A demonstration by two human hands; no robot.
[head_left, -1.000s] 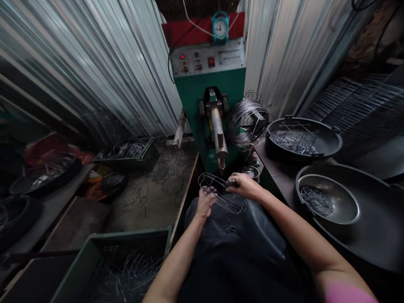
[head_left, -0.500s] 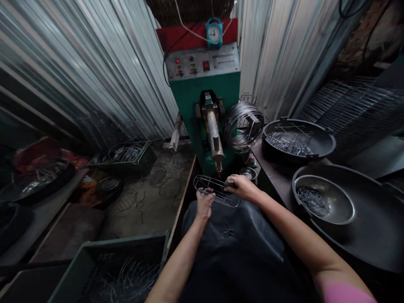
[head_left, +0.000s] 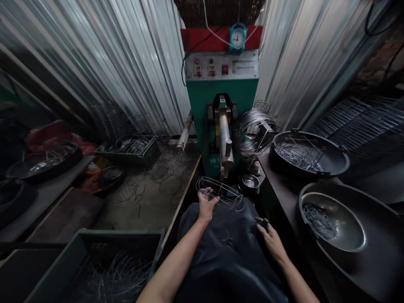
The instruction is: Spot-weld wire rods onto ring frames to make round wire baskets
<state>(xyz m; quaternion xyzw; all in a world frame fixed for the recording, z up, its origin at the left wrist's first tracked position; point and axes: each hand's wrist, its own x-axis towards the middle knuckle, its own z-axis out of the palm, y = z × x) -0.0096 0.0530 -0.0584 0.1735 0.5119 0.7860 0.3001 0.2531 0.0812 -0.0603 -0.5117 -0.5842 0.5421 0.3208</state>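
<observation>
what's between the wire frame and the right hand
In the head view, only dark lap cloth shows between the wire frame and the dark block in the right hand.

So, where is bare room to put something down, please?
The large pan looks bare right of the bowl; so does the brown board beyond the near crate. A gap separates the wire frame from the right hand. Crowded: that crate and the upper right pan, holding wires.
</observation>
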